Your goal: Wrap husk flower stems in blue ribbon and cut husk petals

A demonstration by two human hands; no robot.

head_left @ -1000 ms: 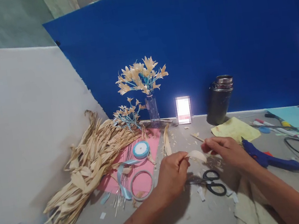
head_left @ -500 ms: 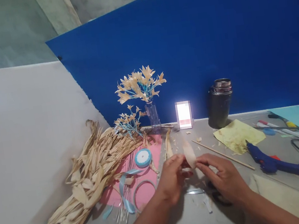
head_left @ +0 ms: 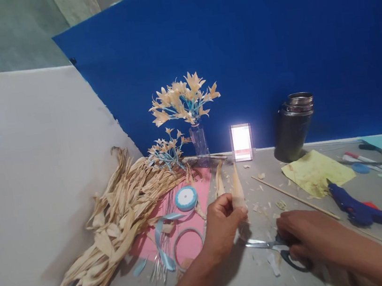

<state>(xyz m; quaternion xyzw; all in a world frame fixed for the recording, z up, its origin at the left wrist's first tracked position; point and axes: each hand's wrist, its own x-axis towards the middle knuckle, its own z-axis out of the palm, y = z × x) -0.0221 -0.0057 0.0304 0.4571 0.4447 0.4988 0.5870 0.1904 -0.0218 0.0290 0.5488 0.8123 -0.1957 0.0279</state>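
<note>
My left hand (head_left: 225, 223) pinches a pale, pointed piece of dried corn husk (head_left: 237, 191) upright between thumb and fingers. To its right, my right hand (head_left: 304, 229) is closed at the black handles of the scissors (head_left: 262, 244), with its fingers curled down and partly hidden. The scissor blades point left, low over the table, below my left hand. Behind the left hand lies another narrow husk strip (head_left: 219, 181). Small husk scraps (head_left: 280, 204) are scattered around the scissors.
A large husk bundle (head_left: 117, 224) lies left, beside pink paper (head_left: 202, 184) holding a blue ribbon roll (head_left: 186, 198). Husk flowers (head_left: 185, 99) stand in a clear bottle (head_left: 199, 144). A dark flask (head_left: 293, 128), a stick (head_left: 294, 197), yellow paper (head_left: 317, 170) and a blue glue gun (head_left: 374, 212) are right.
My right hand has let go of the husk piece and moved down and right onto the scissors. The left hand still holds the piece. The view has shifted slightly.
</note>
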